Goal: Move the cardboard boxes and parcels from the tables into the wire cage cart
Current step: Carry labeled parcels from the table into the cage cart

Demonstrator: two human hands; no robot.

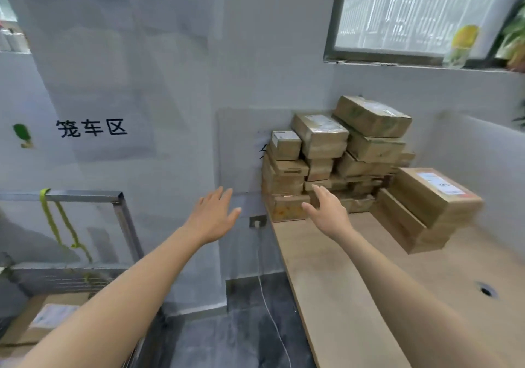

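A heap of several brown cardboard boxes [335,154] is stacked in the far corner of a light wooden table [355,282]. A larger box with a white label [431,197] lies on flat boxes to the right of the heap. My right hand [326,211] reaches out, fingers straight, just in front of the heap's lowest boxes and holds nothing. My left hand [213,214] is stretched out to the left of the table, in front of the wall, fingers straight and empty. The wire cage cart [85,197] stands at the lower left, with a labelled box [42,319] inside it.
A yellow-green strap [56,222] hangs from the cart's top rail. A white cable [270,311] runs from a wall socket down over the dark floor between cart and table. A window with a yellow-capped bottle [463,43] on its sill is above the table.
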